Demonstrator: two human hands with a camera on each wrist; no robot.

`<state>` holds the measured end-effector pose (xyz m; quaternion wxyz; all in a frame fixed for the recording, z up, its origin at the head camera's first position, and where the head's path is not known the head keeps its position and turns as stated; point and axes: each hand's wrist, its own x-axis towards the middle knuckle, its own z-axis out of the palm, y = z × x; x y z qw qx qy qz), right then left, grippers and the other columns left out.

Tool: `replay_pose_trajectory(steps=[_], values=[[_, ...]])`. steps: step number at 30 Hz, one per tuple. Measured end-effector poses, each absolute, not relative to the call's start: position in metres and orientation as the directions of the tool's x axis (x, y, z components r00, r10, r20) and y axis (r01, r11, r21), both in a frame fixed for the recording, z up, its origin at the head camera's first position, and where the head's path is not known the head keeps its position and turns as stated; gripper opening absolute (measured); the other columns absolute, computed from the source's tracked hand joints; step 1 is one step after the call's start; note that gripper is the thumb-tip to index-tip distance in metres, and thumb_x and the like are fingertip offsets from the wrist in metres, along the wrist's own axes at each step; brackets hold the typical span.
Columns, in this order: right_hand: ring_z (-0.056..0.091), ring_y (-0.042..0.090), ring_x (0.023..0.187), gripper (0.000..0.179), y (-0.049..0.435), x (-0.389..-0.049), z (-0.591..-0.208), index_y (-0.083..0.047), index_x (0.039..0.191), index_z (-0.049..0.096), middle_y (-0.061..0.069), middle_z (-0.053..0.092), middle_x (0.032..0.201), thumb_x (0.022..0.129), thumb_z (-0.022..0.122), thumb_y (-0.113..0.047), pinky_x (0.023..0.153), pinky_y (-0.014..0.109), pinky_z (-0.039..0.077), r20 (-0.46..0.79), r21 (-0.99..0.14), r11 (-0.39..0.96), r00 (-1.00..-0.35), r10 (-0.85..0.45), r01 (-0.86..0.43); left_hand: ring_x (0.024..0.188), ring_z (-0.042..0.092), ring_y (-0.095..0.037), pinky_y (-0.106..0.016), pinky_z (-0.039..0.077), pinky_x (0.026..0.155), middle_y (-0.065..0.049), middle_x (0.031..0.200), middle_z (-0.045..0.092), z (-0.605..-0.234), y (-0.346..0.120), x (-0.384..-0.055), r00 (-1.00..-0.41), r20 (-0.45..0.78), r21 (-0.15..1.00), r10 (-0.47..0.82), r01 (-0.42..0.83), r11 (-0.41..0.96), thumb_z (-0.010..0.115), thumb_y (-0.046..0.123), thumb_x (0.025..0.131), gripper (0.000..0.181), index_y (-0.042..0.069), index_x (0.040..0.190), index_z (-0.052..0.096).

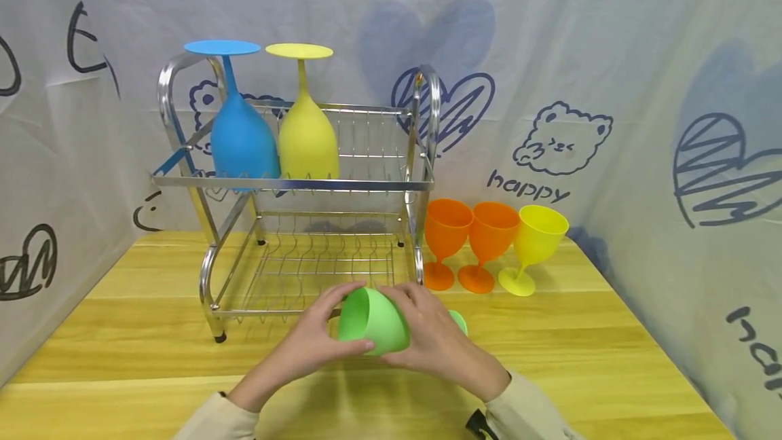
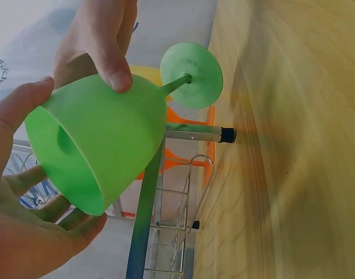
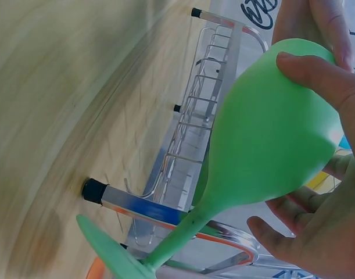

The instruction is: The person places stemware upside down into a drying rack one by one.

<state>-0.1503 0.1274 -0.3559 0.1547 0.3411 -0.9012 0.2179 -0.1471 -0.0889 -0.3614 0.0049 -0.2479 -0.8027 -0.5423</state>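
A green plastic goblet (image 1: 389, 324) lies tipped on its side between both hands above the table, its mouth toward the left. My left hand (image 1: 314, 345) grips it at the rim, thumb on the near side and fingertips along the far edge. The right hand (image 1: 436, 335) holds the bowl from the other side, its thumb and fingers spread round it. In the left wrist view the stem and round foot (image 2: 194, 75) stick out beyond the bowl, untouched. The right wrist view shows the bowl's smooth outside (image 3: 270, 128); the mouth is hidden there.
A two-tier metal dish rack (image 1: 293, 185) stands behind the hands. On its top tier a blue goblet (image 1: 244, 134) and a yellow goblet (image 1: 308, 138) sit upside down. Right of it stand two orange goblets (image 1: 448, 229) and another yellow goblet (image 1: 539, 236), all upright on the wooden table (image 1: 580, 358).
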Motion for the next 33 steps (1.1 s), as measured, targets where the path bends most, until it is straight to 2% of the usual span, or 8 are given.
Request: replay_pose_trajectory(steps=[6,11,15,20,24,28,30,33], values=[[0.053,0.027,0.11,0.092,0.129,-0.146,-0.353,-0.006,0.136,0.049,0.014,0.053,0.127,0.059,0.093,-0.029,0.089,0.046,0.051,0.434,-0.316,0.668,-0.729,-0.529,-0.673,0.121,0.047,-0.034,-0.052,0.044,0.099,-0.012,0.135,0.049,-0.362,-0.089,-0.147,-0.884,0.31,0.86,0.35,0.418,0.294,0.086,0.024,0.073,0.076,0.009,0.138,0.05],[0.052,0.031,0.117,0.084,0.134,-0.137,-0.347,-0.005,0.136,0.049,0.015,0.05,0.133,0.065,0.09,-0.02,0.091,0.049,0.051,0.533,-0.396,0.608,-0.711,-0.458,-0.688,0.123,0.045,-0.036,-0.049,0.043,0.101,-0.014,0.137,0.047,-0.362,-0.092,-0.147,-0.904,0.305,0.901,0.299,0.376,0.218,0.085,0.016,0.074,0.075,0.006,0.139,0.047],[0.053,0.03,0.117,0.07,0.139,-0.132,-0.343,-0.004,0.132,0.052,0.012,0.053,0.131,0.07,0.086,-0.01,0.093,0.046,0.05,0.66,-0.435,0.506,-0.646,-0.383,-0.745,0.129,0.04,-0.04,-0.045,0.041,0.101,-0.019,0.139,0.043,-0.36,-0.096,-0.147,-0.933,0.255,0.951,0.253,0.289,0.108,0.081,0.008,0.076,0.076,0.004,0.142,0.042],[0.058,0.03,0.107,0.056,0.143,-0.129,-0.342,0.003,0.124,0.056,0.015,0.057,0.122,0.073,0.078,0.0,0.092,0.033,0.051,0.787,-0.421,0.371,-0.537,-0.305,-0.828,0.131,0.038,-0.038,-0.041,0.04,0.102,-0.02,0.142,0.039,-0.356,-0.098,-0.146,-0.943,0.261,0.965,0.208,0.26,-0.034,0.075,0.0,0.079,0.075,0.002,0.144,0.036],[0.059,0.027,0.103,0.046,0.144,-0.126,-0.344,0.005,0.119,0.059,0.019,0.057,0.118,0.076,0.073,0.006,0.088,0.028,0.053,0.815,-0.446,0.287,-0.517,-0.261,-0.848,0.131,0.036,-0.034,-0.039,0.042,0.102,-0.019,0.143,0.038,-0.355,-0.098,-0.146,-0.938,0.297,0.952,0.179,0.277,-0.128,0.067,-0.002,0.081,0.072,-0.001,0.145,0.033],[0.059,0.025,0.103,0.044,0.144,-0.124,-0.348,0.004,0.119,0.059,0.02,0.058,0.117,0.077,0.07,0.011,0.085,0.031,0.054,0.791,-0.513,0.252,-0.566,-0.232,-0.82,0.131,0.034,-0.036,-0.033,0.045,0.098,-0.02,0.144,0.034,-0.354,-0.097,-0.144,-0.939,0.298,0.936,0.172,0.252,-0.245,0.062,0.002,0.082,0.072,-0.001,0.146,0.029],[0.058,0.025,0.106,0.047,0.144,-0.123,-0.349,0.004,0.124,0.055,0.018,0.058,0.119,0.08,0.07,0.009,0.087,0.033,0.054,0.73,-0.603,0.239,-0.648,-0.219,-0.761,0.131,0.034,-0.037,-0.032,0.044,0.099,-0.021,0.143,0.033,-0.353,-0.095,-0.142,-0.943,0.284,0.925,0.176,0.221,-0.309,0.062,0.004,0.082,0.072,-0.001,0.145,0.028],[0.053,0.028,0.116,0.057,0.143,-0.123,-0.347,0.003,0.137,0.044,0.015,0.055,0.128,0.086,0.067,0.004,0.096,0.035,0.049,0.561,-0.786,0.168,-0.8,-0.213,-0.595,0.127,0.038,-0.036,-0.033,0.043,0.101,-0.021,0.141,0.034,-0.35,-0.093,-0.139,-0.947,0.256,0.906,0.196,0.164,-0.391,0.065,0.011,0.082,0.072,0.0,0.144,0.029]])
